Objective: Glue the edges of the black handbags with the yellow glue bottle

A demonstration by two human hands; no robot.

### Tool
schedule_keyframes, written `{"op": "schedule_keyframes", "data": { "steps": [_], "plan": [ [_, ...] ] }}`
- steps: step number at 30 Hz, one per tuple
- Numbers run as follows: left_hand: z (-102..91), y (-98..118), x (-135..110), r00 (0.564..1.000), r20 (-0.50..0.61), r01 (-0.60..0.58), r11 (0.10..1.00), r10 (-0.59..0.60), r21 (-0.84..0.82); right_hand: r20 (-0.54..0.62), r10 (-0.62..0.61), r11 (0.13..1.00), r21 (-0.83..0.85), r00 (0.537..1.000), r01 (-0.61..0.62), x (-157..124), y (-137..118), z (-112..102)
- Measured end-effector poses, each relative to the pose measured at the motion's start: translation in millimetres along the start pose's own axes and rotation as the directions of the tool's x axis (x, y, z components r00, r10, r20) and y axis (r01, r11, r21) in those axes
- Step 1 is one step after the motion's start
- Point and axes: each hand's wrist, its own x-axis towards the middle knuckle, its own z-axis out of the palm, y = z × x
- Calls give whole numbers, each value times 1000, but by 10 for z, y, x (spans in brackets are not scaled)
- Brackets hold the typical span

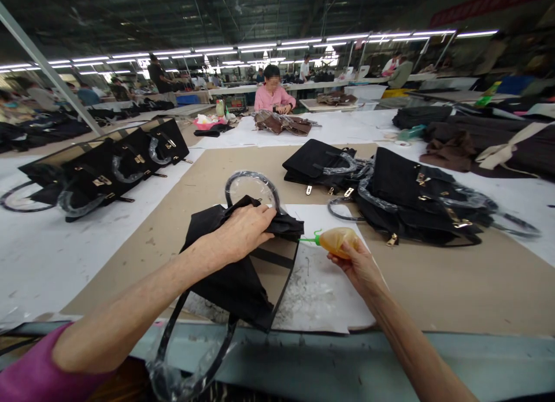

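Left hand: the left hand (pixel 245 228) lies palm-down on the folded top edge of a black handbag (pixel 236 275), fingers closed over the fabric, pinching it.
Right hand: the right hand (pixel 358 263) is wrapped around a small amber squeeze bottle (pixel 339 240); its green nozzle points left and touches the bag's edge.
Handbag: lies open on white paper (pixel 323 292) over a brown cardboard sheet (pixel 433 286), near the table's front edge; plastic-wrapped handles at both ends.
Right of it: a pile of black bags (pixel 407 196), well apart.
Left: a row of black bags (pixel 108 170).
Far side: a person in a pink shirt (pixel 273 95) sits at the table.
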Motion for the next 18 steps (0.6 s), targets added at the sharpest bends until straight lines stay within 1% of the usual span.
{"op": "schedule_keyframes", "data": {
  "steps": [4,9,18],
  "plan": [
    [22,-7,-26,999,-25,-43,999,43,-10,-8,13,1000,1,1000,-13,40,40,-8],
    [28,-9,-42,998,-29,-54,998,53,-12,-6,34,999,4,999,-34,55,49,-5],
    [29,-3,-21,999,-17,-52,998,52,-17,-25,83,996,23,996,-82,-65,33,-28]
  ]
}}
